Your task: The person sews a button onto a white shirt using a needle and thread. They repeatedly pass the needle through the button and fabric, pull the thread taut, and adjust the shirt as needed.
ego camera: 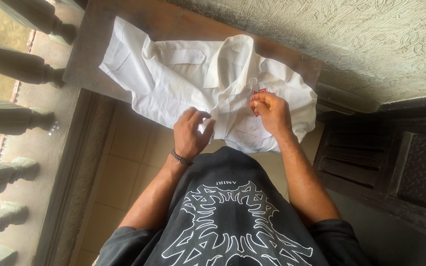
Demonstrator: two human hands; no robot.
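- While you look straight down, the white shirt lies spread front-up across the dark wooden ledge in the upper middle of the frame, its lower hem hanging off the near edge above the tiled floor.
- Your left hand, at centre frame, has its fingers curled together on the shirt's front strip, gripping a fold of cloth just below the collar.
- Your right hand, right of centre, has thumb and fingertips pressed together in a pinch on a small red piece; what it is cannot be told. A thin pale thread loops up from the pinch over the chest of the shirt.
- A beaded bracelet sits on your left wrist.
- Handling, judged: the shirt is light, soft and limp; it will sag and slide off the ledge if pulled by the hem. Take hold at the front strip or the collar, where the cloth is doubled and firmer.
- Handling, judged: the thread is fine and apt to tangle or slip; keep the pinch close to the cloth.
- Surroundings: stone balusters down the left edge of the frame, a patterned plaster wall at upper right, a dark carved wooden door at right.
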